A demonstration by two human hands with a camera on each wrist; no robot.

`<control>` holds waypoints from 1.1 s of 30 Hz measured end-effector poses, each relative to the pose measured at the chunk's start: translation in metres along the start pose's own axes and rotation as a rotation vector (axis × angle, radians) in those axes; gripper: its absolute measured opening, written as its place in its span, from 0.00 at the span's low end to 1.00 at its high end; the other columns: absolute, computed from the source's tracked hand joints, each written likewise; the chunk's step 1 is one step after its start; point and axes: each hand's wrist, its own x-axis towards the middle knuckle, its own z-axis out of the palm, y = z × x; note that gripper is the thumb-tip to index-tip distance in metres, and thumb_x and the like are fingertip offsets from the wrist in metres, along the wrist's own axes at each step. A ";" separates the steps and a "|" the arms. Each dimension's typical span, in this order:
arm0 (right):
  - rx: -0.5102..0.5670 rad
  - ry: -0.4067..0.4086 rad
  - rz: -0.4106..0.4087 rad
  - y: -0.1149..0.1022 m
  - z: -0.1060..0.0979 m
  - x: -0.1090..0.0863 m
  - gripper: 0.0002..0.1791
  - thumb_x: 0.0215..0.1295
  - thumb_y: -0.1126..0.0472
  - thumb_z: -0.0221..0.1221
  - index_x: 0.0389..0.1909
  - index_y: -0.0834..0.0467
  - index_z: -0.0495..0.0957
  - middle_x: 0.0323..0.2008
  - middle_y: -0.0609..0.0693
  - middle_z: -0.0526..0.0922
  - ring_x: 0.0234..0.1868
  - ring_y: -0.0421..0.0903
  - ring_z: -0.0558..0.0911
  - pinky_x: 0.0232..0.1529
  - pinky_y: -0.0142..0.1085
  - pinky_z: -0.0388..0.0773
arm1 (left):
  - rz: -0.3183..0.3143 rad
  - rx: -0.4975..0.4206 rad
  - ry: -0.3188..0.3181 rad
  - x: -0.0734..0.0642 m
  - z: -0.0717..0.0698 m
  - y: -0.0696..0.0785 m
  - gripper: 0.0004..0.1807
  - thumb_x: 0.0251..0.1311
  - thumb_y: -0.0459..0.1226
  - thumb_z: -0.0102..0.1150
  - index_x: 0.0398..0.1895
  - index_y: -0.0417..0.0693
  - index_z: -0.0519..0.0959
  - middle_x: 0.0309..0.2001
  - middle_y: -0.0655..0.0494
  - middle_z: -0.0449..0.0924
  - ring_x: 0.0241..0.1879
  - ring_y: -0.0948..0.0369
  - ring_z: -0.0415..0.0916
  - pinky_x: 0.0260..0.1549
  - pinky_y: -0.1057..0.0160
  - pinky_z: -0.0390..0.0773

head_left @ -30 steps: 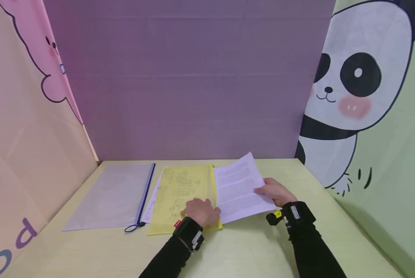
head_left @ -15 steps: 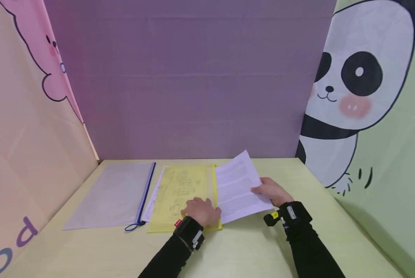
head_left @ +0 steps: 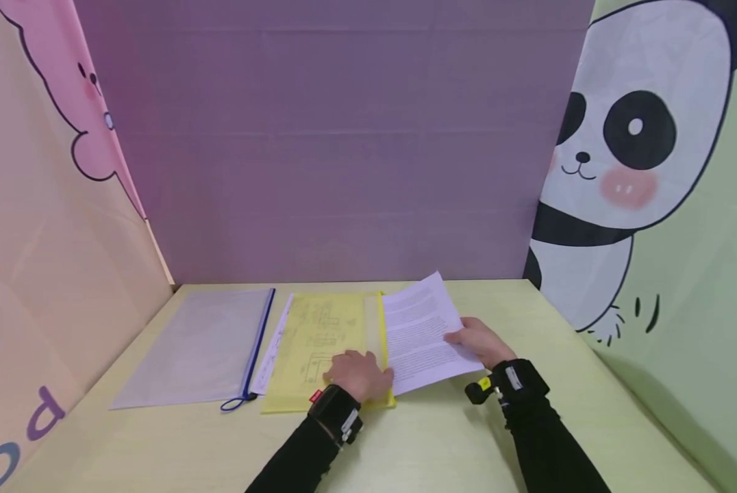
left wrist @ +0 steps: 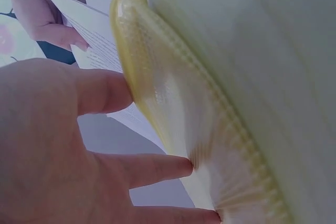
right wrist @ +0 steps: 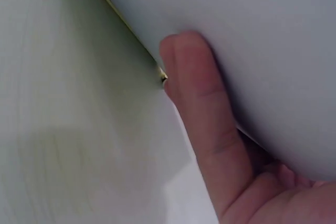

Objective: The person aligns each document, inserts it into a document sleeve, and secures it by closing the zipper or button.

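Observation:
A yellow translucent mesh file pouch (head_left: 338, 329) lies flat on the table, with printed figures showing through it. On its lower right part rests my left hand (head_left: 359, 375), fingers spread. In the left wrist view the nearly straight fingertips press on the pouch (left wrist: 173, 108) along its yellow edge. My right hand (head_left: 482, 340) pinches the right edge of a white printed sheet (head_left: 420, 329), thumb on top and fingers beneath. The sheet bows upward at its far corner, and its left edge meets the pouch's right edge. The right wrist view shows fingers (right wrist: 205, 98) under the paper (right wrist: 273, 51).
A clear file pouch (head_left: 198, 349) with a blue zipper edge (head_left: 261, 346) and a blue cord loop (head_left: 231, 405) lies at the left. Between the pouches, a white sheet (head_left: 272, 352) shows beneath the yellow one. A purple panel (head_left: 356, 150) stands behind the table (head_left: 418, 452).
My right hand has shifted slightly left with the printed sheet, bringing it nearer the yellow pouch. The left hand stays almost where it was.

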 end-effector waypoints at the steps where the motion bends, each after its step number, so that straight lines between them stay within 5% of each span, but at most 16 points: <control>1: 0.007 -0.002 -0.001 0.001 0.000 0.000 0.23 0.71 0.71 0.53 0.64 0.75 0.67 0.42 0.59 0.85 0.37 0.50 0.86 0.37 0.42 0.85 | 0.000 0.001 0.001 0.000 0.000 0.000 0.33 0.64 0.62 0.53 0.53 0.43 0.81 0.43 0.36 0.75 0.45 0.41 0.71 0.39 0.37 0.78; 7: 0.049 -0.018 0.003 0.003 0.005 0.003 0.24 0.71 0.72 0.53 0.65 0.75 0.66 0.45 0.61 0.85 0.38 0.51 0.86 0.39 0.43 0.85 | -0.002 0.035 0.026 0.003 0.004 0.002 0.34 0.63 0.63 0.53 0.46 0.41 0.82 0.39 0.37 0.75 0.41 0.43 0.72 0.36 0.39 0.78; 18: 0.062 -0.080 -0.005 0.008 0.016 0.007 0.25 0.69 0.71 0.55 0.65 0.75 0.67 0.46 0.61 0.85 0.41 0.51 0.86 0.41 0.43 0.85 | 0.008 0.076 0.051 0.003 0.008 0.002 0.36 0.63 0.63 0.52 0.52 0.40 0.82 0.44 0.34 0.78 0.45 0.38 0.75 0.41 0.33 0.77; 27: 0.049 -0.082 0.070 0.013 0.000 0.008 0.19 0.70 0.69 0.58 0.58 0.76 0.74 0.41 0.58 0.86 0.39 0.50 0.85 0.40 0.42 0.84 | -0.002 0.074 0.041 0.004 0.007 0.002 0.35 0.63 0.64 0.53 0.51 0.41 0.82 0.41 0.36 0.77 0.42 0.41 0.74 0.41 0.35 0.78; 33: 0.023 -0.015 0.136 0.014 -0.013 0.004 0.19 0.66 0.70 0.61 0.54 0.76 0.72 0.39 0.58 0.86 0.36 0.50 0.86 0.39 0.41 0.84 | -0.012 0.067 0.034 0.002 0.005 0.004 0.34 0.63 0.63 0.54 0.51 0.41 0.82 0.39 0.37 0.75 0.40 0.43 0.73 0.40 0.36 0.78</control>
